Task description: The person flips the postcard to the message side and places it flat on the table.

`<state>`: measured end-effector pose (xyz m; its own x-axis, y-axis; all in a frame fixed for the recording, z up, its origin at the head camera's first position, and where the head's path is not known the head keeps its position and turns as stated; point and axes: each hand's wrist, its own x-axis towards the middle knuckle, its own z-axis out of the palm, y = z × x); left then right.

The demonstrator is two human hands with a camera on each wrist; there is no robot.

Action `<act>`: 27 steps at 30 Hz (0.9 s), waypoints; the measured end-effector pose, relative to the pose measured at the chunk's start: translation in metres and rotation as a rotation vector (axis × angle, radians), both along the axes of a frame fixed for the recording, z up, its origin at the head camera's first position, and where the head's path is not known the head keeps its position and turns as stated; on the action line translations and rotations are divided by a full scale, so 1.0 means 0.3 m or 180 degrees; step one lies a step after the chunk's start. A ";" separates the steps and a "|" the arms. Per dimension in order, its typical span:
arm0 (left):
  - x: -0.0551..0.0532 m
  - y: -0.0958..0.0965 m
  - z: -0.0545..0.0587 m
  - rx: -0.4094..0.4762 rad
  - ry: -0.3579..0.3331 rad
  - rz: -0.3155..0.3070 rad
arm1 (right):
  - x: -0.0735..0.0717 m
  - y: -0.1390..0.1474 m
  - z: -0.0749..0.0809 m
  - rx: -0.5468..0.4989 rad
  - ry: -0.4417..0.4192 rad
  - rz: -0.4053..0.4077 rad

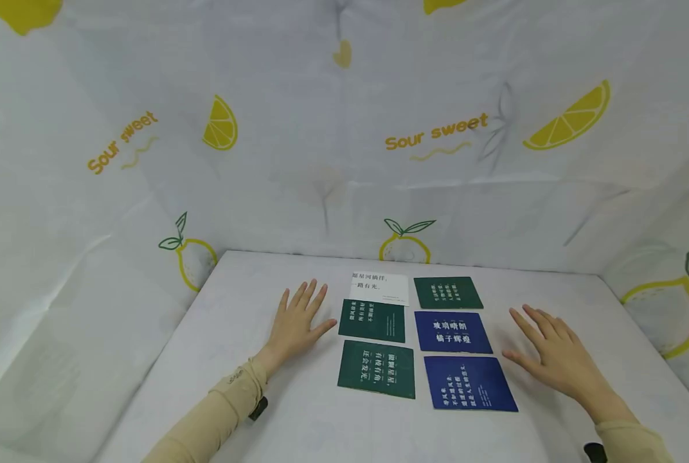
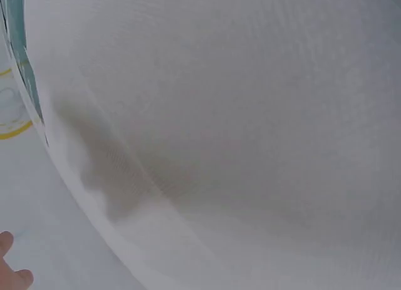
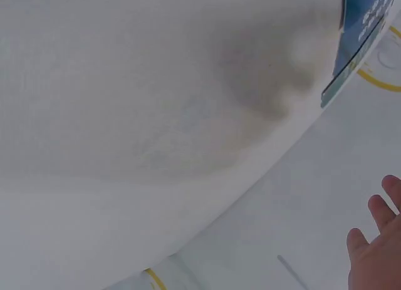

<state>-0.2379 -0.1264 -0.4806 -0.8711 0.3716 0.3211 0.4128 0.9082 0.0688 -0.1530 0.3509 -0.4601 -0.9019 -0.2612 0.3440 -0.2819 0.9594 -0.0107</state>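
Note:
My left hand (image 1: 295, 323) is at the left of two columns of printed cards, fingers straight and spread, holding nothing. Nearest its thumb is a green card (image 1: 373, 329), which meets the lower edge of a white card (image 1: 387, 290). Another green card (image 1: 379, 379) lies below. In the right column a green card (image 1: 454, 297) is at the back, then a blue card (image 1: 466, 343) and a larger-looking blue card (image 1: 483, 393) in front. My right hand (image 1: 563, 355) is right of these, spread and holding nothing. Only fingertips (image 2: 14, 279) show in the left wrist view.
The cards lie on a white-covered table (image 1: 292, 418). A white cloth (image 1: 298, 173) printed with lemons hangs behind and at the sides. A dark wrist device (image 1: 258, 408) sits under the left sleeve, another (image 1: 595, 453) under the right.

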 end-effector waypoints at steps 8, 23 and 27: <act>-0.006 0.016 0.078 0.0106 0.0274 -0.0148 | -0.013 -0.072 0.089 -0.0256 -0.0059 0.0082; -0.099 0.084 0.216 0.0387 0.0296 -0.0293 | -0.133 -0.273 0.229 -0.1131 -0.0610 0.0124; -0.137 0.103 0.221 0.0402 0.0005 -0.0231 | -0.202 -0.312 0.225 -0.1344 -0.0684 0.0240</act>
